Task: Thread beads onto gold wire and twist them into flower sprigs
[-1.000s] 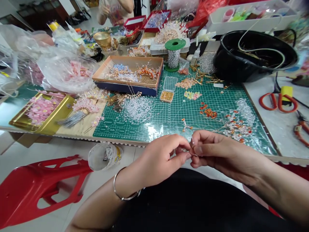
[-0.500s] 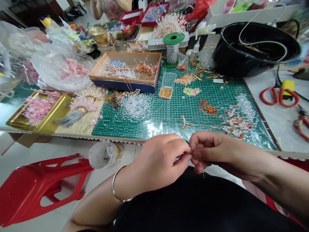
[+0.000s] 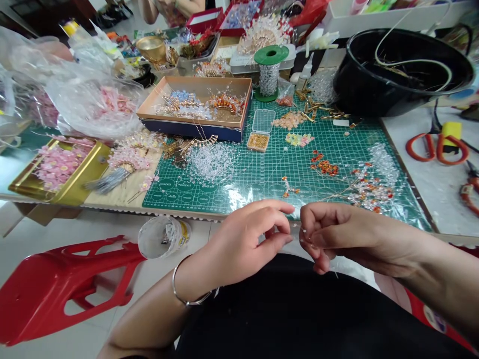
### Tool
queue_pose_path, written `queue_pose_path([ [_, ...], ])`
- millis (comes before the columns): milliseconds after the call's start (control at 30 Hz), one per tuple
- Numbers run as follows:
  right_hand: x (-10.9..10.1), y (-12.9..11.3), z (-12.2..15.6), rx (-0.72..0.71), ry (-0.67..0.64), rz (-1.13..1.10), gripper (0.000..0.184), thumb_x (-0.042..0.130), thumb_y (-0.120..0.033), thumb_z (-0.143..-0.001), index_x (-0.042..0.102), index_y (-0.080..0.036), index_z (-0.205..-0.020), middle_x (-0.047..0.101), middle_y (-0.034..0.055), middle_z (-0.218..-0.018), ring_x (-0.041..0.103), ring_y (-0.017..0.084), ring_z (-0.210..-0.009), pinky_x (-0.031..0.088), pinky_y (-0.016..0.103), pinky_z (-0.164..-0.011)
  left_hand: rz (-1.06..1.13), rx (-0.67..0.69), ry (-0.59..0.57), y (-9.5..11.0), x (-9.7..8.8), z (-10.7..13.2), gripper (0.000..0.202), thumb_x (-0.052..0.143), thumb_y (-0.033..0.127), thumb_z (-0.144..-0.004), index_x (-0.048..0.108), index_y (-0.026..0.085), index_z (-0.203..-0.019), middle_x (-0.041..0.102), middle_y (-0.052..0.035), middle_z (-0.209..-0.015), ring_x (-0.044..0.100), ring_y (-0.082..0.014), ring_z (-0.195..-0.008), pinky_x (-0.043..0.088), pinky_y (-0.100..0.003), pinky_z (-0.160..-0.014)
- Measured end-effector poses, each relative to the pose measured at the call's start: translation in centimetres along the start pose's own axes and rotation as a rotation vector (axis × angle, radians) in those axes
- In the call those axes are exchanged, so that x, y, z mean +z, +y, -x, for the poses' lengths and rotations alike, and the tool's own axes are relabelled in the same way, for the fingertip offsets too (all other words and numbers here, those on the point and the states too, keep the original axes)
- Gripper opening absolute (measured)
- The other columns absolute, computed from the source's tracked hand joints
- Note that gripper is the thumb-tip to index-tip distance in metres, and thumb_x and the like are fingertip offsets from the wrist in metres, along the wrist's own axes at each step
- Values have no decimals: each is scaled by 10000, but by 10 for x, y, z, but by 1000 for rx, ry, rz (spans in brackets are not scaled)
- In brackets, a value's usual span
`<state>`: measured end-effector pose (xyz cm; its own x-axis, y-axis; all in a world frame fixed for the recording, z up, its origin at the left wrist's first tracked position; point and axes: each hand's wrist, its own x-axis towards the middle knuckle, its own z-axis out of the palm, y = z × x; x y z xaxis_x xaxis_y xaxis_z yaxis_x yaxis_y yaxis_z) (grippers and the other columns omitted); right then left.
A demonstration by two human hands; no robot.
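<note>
The right hand (image 3: 348, 239) curls its fingertips tightly together on a fine wire (image 3: 334, 272), whose thin end pokes out below the hand, though the pinched part is too small to make out. The left hand (image 3: 243, 244) — a bangle (image 3: 174, 286) on its wrist — stands just apart, thumb and forefinger spread, both hands near the edge of a green cutting mat (image 3: 269, 172).
</note>
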<state>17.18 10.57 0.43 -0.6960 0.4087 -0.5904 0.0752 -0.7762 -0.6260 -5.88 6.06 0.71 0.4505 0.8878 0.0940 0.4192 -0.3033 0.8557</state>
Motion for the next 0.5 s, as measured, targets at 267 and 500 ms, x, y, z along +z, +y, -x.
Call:
queue_pose_path([
  [267,-2,0,3,-23,-2,-37,128,810,-158,-752,686,-172,-722,711,-10,-683,706,126,-581,610,251,-615,42,-118,-25,3,1,1,125,667,249,-928,575,216,-1006,669,32,-823,513,-75,-568,430,-222,-530],
  [500,-5,2,4,-41,-25,-83,104,793,-162,-792,694,-185,-772,714,-16,-695,707,132,-605,602,284,-669,-196,94,88,-1,4,4,74,619,225,-967,584,197,-1026,702,11,-824,590,-97,-615,475,-246,-606],
])
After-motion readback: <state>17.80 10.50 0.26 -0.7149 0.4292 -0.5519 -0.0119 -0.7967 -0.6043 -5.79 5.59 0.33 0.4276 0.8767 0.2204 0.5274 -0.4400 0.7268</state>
